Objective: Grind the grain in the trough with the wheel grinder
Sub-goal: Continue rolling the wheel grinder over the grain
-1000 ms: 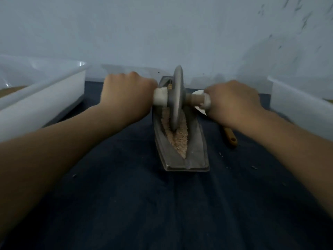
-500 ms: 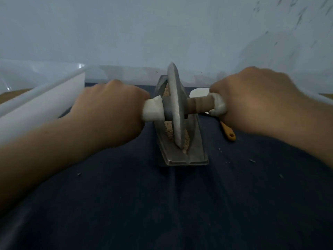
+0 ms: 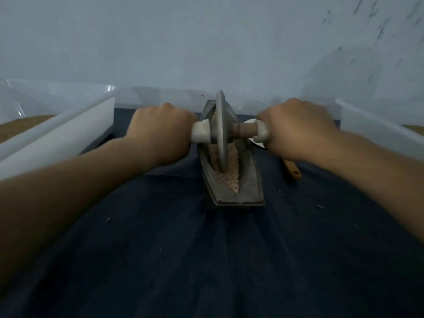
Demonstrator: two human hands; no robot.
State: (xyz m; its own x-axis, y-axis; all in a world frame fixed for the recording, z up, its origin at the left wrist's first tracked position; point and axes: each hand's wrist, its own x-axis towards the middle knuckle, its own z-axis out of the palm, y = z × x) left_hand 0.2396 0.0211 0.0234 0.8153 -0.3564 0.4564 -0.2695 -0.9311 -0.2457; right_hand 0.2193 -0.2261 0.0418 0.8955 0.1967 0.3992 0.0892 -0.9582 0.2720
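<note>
The left hand point(image 3: 160, 131) and right hand point(image 3: 296, 129) each grip an axle end of the wheel grinder point(image 3: 221, 134), which stands in the grain point(image 3: 229, 173) midway along the trough point(image 3: 250, 180). Uneven pushing could tilt it, spilling grain onto the surface point(image 3: 206, 260).

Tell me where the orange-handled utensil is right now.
In the head view, the orange-handled utensil lies on the dark cloth just right of the trough, partly hidden behind the right hand, its handle end toward the person.
</note>
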